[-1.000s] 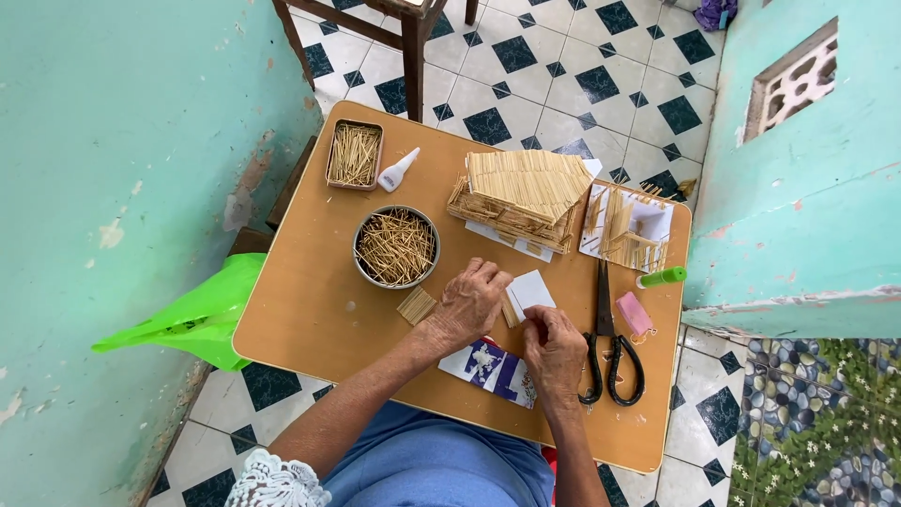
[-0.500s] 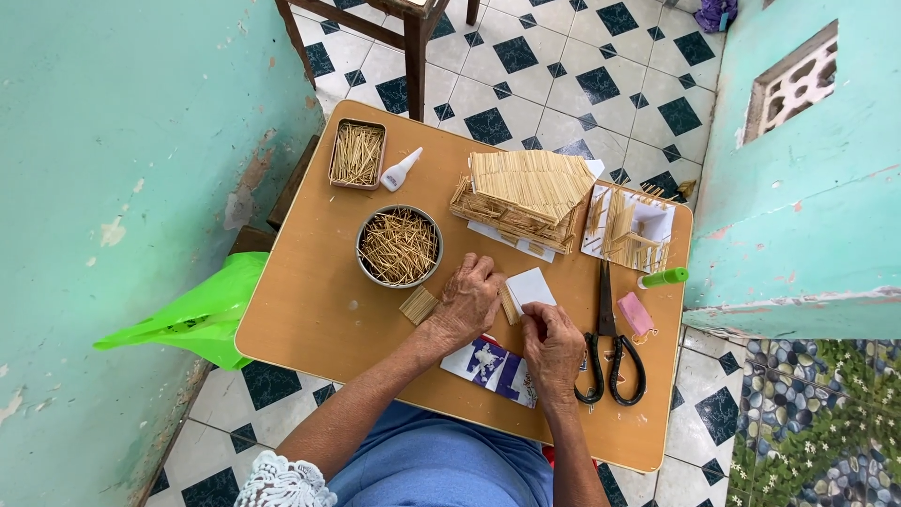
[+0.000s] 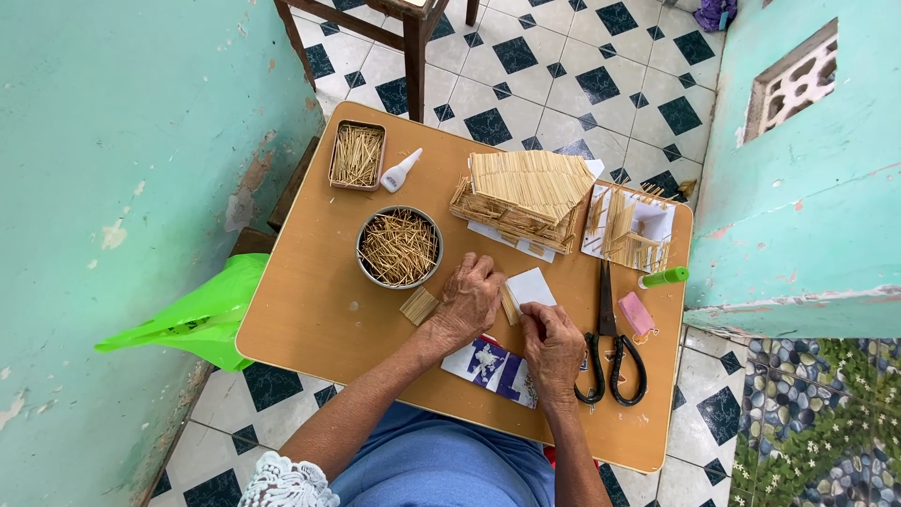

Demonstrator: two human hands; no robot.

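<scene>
2 hands are down at the near middle of the desk, both on 1 small white card. Your left hand lies curled over the card's left edge, fingers clenched on it and on a small bundle of sticks tucked against it. Your right hand pinches the card's lower edge from below. The card lies flat on the desk, just in front of the stick-built house. Just left of your left hand sits a flat stick panel, and beyond it a round tin full of loose sticks. A printed packet lies under your wrists. Black scissors rest just right of your right hand, shut, with a pink eraser beside them.
</scene>
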